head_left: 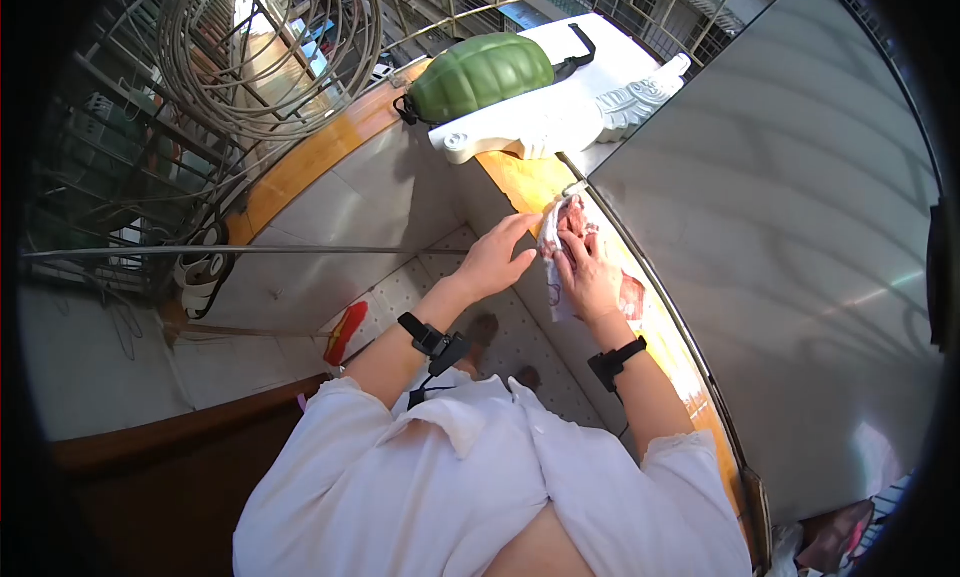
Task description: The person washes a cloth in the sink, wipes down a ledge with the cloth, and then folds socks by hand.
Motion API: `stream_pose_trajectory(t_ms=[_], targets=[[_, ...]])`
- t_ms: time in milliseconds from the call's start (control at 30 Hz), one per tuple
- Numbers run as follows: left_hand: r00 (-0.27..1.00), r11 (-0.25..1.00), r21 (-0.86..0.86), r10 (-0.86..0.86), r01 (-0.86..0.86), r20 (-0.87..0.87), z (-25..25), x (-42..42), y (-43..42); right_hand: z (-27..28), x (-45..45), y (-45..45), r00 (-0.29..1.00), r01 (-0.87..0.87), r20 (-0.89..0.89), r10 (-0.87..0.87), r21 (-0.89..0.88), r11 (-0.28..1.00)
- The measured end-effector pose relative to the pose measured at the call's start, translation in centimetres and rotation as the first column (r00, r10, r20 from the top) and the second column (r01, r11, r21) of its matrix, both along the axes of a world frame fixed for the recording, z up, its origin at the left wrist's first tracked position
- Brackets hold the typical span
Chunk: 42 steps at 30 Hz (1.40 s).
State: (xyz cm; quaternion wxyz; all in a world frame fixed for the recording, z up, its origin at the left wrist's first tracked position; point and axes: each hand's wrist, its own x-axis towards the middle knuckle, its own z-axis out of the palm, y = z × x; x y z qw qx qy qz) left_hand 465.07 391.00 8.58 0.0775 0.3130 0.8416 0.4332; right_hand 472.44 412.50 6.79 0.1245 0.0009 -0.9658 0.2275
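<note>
A crumpled white cloth with reddish patterns [555, 295] lies on the yellow-brown ledge [665, 357], partly hanging over its inner edge. My right hand [592, 277] presses on it from above, its fingers bent into the folds. To the left of the cloth, my left hand [497, 257] hovers with thumb and fingers apart, holding nothing. Black bands with small devices circle both wrists. Beyond the hands, a white carved ornamental piece [560, 122] rests at the corner of the ledge, beside a green ribbed case [480, 77] with a black strap.
A large grey panel [790, 247] rises along the right of the ledge. Coiled cable [270, 117] hangs by the metal bars at upper left. A thin rod [330, 250] crosses on the left. Shoes [203, 277] and a red item [346, 332] sit lower down.
</note>
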Motion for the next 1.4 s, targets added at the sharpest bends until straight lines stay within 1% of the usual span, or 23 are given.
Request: stream_pose_trajectory(t_ms=[67,133,233,333,367,400,433,467,500,533,567,633,700,800,867,933,1000,1067,1167,1200,1233,1267,1400], targets=[[0.998,0.999,0.031,0.021,-0.023,0.053,1.1,-0.8,-0.8,-0.7,-5.3,-2.5,0.999,0.022,-0.038,-0.025,-0.076,0.997],[0.999,0.998,0.057,0.027,-0.026,-0.017,1.4,-1.3,-1.8,-0.7,-8.7,-3.9,0.993,0.089,0.093,-0.075,-0.146,0.985],[0.99,0.996,0.041,0.073,-0.079,0.119,2.1,-2.1,-2.7,-1.0,-10.9,-4.6,0.992,0.114,-0.058,-0.114,-0.002,0.993],[0.988,0.989,0.083,0.11,-0.119,0.105,1.5,-2.1,-2.5,-1.5,-10.9,-5.1,0.984,0.162,-0.072,-0.162,-0.003,0.987],[0.995,0.99,0.105,0.096,-0.091,-0.041,1.5,-2.6,-1.8,-1.2,-10.5,-5.0,0.984,0.179,-0.009,-0.179,-0.01,0.984],[0.976,0.991,0.113,0.096,-0.075,-0.194,1.8,-3.3,-1.5,-0.9,-9.6,-5.0,0.982,0.182,0.05,-0.18,-0.024,0.983],[0.978,0.994,0.101,0.069,-0.05,-0.198,2.6,-3.4,-1.2,-1.0,-8.3,-4.8,0.985,0.126,-0.104,-0.14,-0.136,0.983],[0.979,0.996,0.089,0.042,-0.024,-0.201,3.2,-3.4,-0.4,-1.8,-7.1,-3.8,0.99,0.118,-0.061,-0.131,-0.181,0.976],[0.977,0.996,0.093,0.031,-0.011,-0.21,3.0,-3.2,0.5,-1.7,-5.4,-3.2,0.958,0.065,-0.272,-0.086,-0.086,0.994],[0.976,0.995,0.101,0.011,0.012,-0.219,2.5,-3.0,1.5,-1.2,-3.0,-2.7,0.973,0.145,-0.16,-0.166,-0.133,0.98],[0.973,0.994,0.092,-0.035,0.057,-0.23,2.2,-2.6,2.7,1.1,-0.5,-2.5,0.957,0.286,0.097,-0.272,-0.198,0.938],[0.959,0.984,0.062,-0.147,0.167,-0.241,1.7,-1.4,5.0,0.6,3.8,-0.2,0.964,0.241,-0.093,-0.248,-0.078,0.967],[0.931,0.952,0.027,-0.293,0.306,-0.217,0.0,0.2,7.7,1.4,8.4,1.4,0.947,0.314,-0.035,-0.318,-0.088,0.945],[0.878,0.897,-0.069,-0.442,0.437,-0.185,-1.0,4.1,10.9,1.0,15.4,5.0,0.944,0.309,-0.136,-0.301,0.046,0.95],[0.845,0.867,-0.124,-0.499,0.483,-0.195,-2.0,7.0,12.4,1.4,20.7,6.8,0.914,0.405,0.006,-0.405,-0.035,0.914],[0.808,0.833,-0.174,-0.553,0.525,-0.205,-1.9,9.0,13.2,1.1,25.9,8.6,0.901,0.434,0.018,-0.434,-0.036,0.9],[0.732,0.747,-0.37,-0.647,0.552,-0.214,0.0,11.1,13.4,-0.3,31.6,11.4,0.881,0.471,-0.096,-0.463,0.087,0.878],[0.747,0.734,-0.421,-0.642,0.533,-0.174,0.0,12.4,13.9,-0.6,36.4,13.7,0.841,0.54,0.004,-0.542,0.069,0.839],[0.791,0.827,-0.344,-0.543,0.445,-0.282,-1.2,13.2,14.3,-1.0,36.8,13.3,0.746,0.662,0.028,-0.665,0.078,0.745],[0.788,0.833,-0.333,-0.537,0.441,-0.301,-0.9,13.4,14.4,-1.7,35.3,12.3,0.733,0.675,-0.141,-0.666,0.024,0.738],[0.8,0.833,-0.361,-0.527,0.42,-0.286,-0.6,13.7,14.7,-2.0,34.1,11.2,0.727,0.684,-0.181,-0.663,0.092,0.724],[0.814,0.828,-0.362,-0.527,0.428,-0.244,0.2,13.9,15.0,-1.6,32.2,9.7,0.748,0.656,-0.186,-0.637,0.062,0.752],[0.78,0.851,-0.408,-0.49,0.331,-0.39,1.1,14.7,17.1,-0.3,25.6,7.2,0.842,0.506,-0.221,-0.493,0.005,0.862]])
